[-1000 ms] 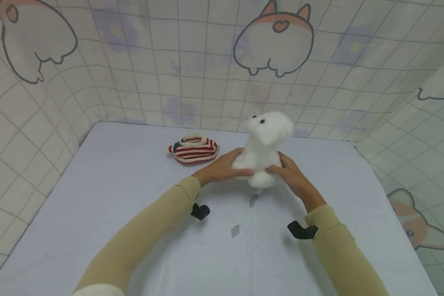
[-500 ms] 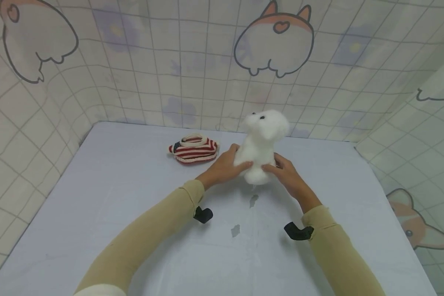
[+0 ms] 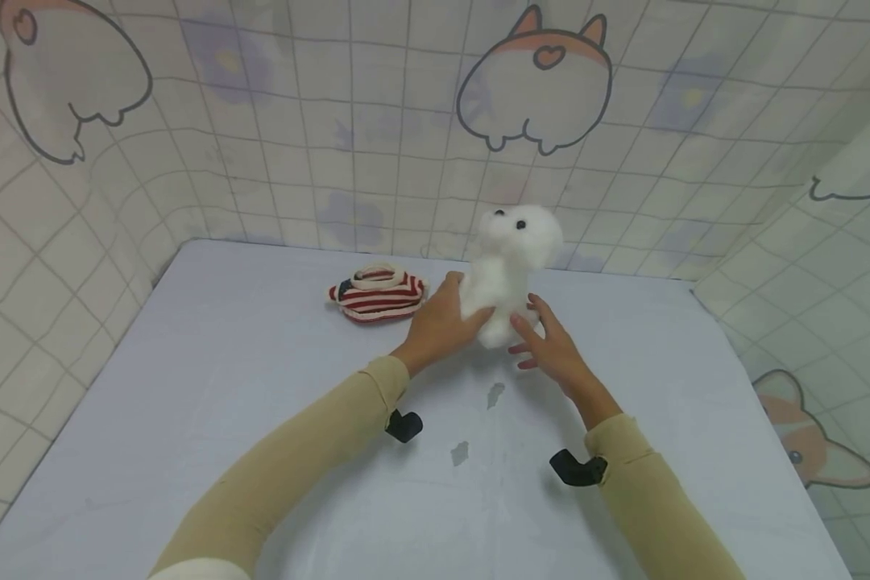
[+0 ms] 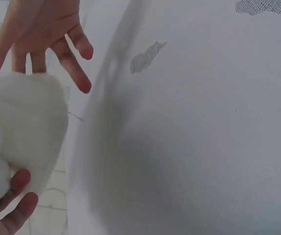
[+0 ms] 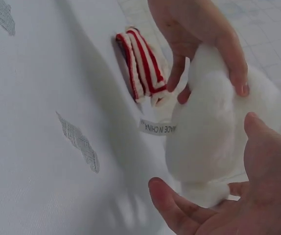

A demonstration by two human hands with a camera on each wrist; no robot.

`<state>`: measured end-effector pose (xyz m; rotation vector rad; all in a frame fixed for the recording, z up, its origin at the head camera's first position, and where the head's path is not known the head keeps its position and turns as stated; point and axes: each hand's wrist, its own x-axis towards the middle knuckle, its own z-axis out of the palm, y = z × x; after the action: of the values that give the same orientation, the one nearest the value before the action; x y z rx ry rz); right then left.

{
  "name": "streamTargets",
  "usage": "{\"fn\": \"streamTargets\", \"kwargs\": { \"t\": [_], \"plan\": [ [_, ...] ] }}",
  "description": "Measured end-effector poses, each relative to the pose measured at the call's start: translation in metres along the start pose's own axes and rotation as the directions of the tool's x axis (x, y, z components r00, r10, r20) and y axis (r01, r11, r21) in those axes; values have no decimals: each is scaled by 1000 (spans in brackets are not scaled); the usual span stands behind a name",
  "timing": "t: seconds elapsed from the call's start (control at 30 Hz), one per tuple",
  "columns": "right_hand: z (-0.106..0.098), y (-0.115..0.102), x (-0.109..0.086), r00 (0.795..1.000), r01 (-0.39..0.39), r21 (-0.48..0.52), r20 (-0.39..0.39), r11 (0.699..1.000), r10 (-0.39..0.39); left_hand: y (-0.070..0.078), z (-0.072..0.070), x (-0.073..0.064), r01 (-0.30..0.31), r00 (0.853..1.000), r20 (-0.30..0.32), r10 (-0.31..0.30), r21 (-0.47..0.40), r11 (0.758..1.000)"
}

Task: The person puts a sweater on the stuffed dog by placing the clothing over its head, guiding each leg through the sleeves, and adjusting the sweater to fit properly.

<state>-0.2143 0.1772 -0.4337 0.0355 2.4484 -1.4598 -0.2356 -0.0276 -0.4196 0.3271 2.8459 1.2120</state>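
Observation:
A white plush dog (image 3: pixel 511 266) with black eyes is held above the table, its head up and turned to the left. My left hand (image 3: pixel 442 321) grips its side, thumb across the front. My right hand (image 3: pixel 551 342) has its fingers spread at the toy's other side, the thumb close to or touching the fur. The right wrist view shows a tag (image 5: pixel 156 127) lettered "MADE IN CHINA" sticking out of the plush. Just left of my left hand, a small red-and-white striped knit sweater (image 3: pixel 380 300) lies on the table.
The pale table (image 3: pixel 261 338) bears grey patches (image 3: pixel 460 453) in front of the toy. Grid-patterned cloth (image 3: pixel 377 105) with cartoon corgis hangs behind the table and along both sides. Black angled pieces (image 3: pixel 404 426) jut from both sleeve cuffs.
The plush dog has moved slightly left and up in my left hand. My right hand has loosened, its fingers now spread away from the fur. The sweater has stayed put.

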Motion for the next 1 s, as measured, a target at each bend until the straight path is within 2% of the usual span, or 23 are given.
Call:
{"fn": "streamTargets", "kwargs": {
  "t": [0.17,0.33,0.5,0.77,1.0],
  "plan": [
    [5,-7,-4,999,45,108,-8,993,-44,4,4,-1,-12,998,-65,16,59,998],
    [9,-14,-5,996,84,161,-1,983,-85,5,8,-1,-11,994,-103,21,96,995],
    [13,-17,-4,997,79,177,-2,981,-80,7,12,-2,-21,995,-97,32,118,993],
    [14,-24,-6,998,56,277,-44,959,-45,8,16,-3,-68,996,-46,77,161,985],
    [14,-22,-6,996,73,277,-71,958,-55,8,18,-4,-128,989,-46,142,224,966]
  ]
}}
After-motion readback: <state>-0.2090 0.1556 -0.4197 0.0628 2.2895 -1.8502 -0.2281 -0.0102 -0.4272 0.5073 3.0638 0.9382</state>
